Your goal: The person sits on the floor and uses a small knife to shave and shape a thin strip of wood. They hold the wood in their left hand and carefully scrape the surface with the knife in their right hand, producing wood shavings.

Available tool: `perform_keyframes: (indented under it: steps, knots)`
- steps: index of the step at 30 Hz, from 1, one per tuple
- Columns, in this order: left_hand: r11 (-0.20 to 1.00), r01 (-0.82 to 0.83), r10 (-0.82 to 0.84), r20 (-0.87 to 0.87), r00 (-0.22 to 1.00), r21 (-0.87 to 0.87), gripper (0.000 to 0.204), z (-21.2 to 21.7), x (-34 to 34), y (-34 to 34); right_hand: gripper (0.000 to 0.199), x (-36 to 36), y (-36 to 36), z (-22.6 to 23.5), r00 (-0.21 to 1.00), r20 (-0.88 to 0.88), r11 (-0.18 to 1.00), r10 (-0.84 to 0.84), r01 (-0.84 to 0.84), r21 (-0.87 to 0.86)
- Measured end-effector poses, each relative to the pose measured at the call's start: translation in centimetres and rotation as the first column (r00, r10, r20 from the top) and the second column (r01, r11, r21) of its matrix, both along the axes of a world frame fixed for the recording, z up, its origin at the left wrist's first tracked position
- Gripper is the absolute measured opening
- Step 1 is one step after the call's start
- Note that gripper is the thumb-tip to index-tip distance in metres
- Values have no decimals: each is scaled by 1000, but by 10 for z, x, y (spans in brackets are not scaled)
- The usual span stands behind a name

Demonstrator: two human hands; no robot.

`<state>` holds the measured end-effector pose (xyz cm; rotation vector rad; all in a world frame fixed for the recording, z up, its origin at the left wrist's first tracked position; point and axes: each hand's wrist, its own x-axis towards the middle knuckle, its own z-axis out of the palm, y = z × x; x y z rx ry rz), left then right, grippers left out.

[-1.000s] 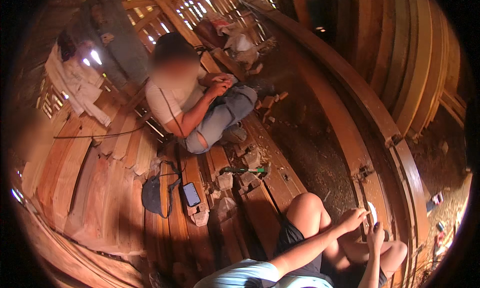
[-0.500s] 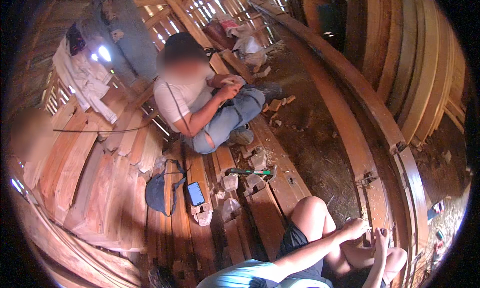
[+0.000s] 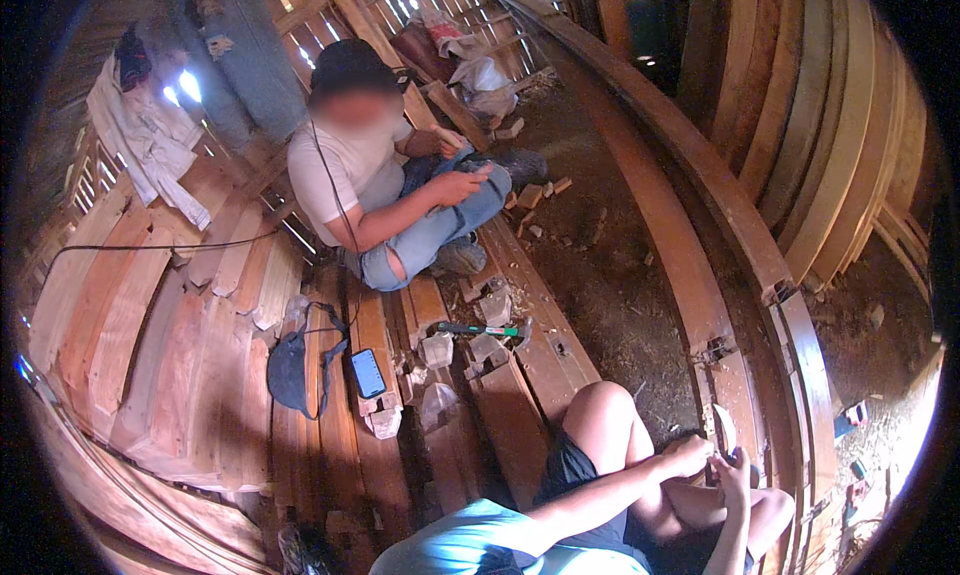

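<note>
At the lower right of the frame, both my forearms reach out past my bent knee toward the long curved wooden beam. My left hand is curled shut, fingers folded in, pressed against the base of a small pale blade-shaped piece. My right hand comes up from below with the wrist bent, its fingers closed around something dark just under that piece; I cannot tell what the dark thing is. The pale piece stands nearly upright between my two hands, narrow, light-coloured, just beside the beam's edge. It is too small to tell its material.

Toward the middle of the frame a green-handled hammer lies across the planks. In the upper middle another person sits, both hands together over one knee.
</note>
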<state>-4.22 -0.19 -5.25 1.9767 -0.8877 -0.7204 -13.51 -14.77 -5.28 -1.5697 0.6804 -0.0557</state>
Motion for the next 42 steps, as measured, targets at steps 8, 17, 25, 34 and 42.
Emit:
perform_keyframes:
  steps: [8,17,25,34,42]
  knots:
    - [952,61,-94,-98,991,-299,18,22,15,-1,57,4,6,35,994,86,990,-61,49,134]
    - [989,118,-43,-591,806,89,30,42,9,-6,35,-18,-3,31,990,142,999,-14,20,-39]
    - [839,-543,391,-734,555,36,24,62,46,17,31,-11,15,61,995,-11,932,-101,91,-352]
    - [825,-563,302,-812,499,-38,18,67,42,13,40,-7,30,73,983,58,829,174,-115,-547]
    - [890,-452,214,-823,527,-58,15,58,40,12,36,-5,28,61,960,202,769,194,-21,-639]
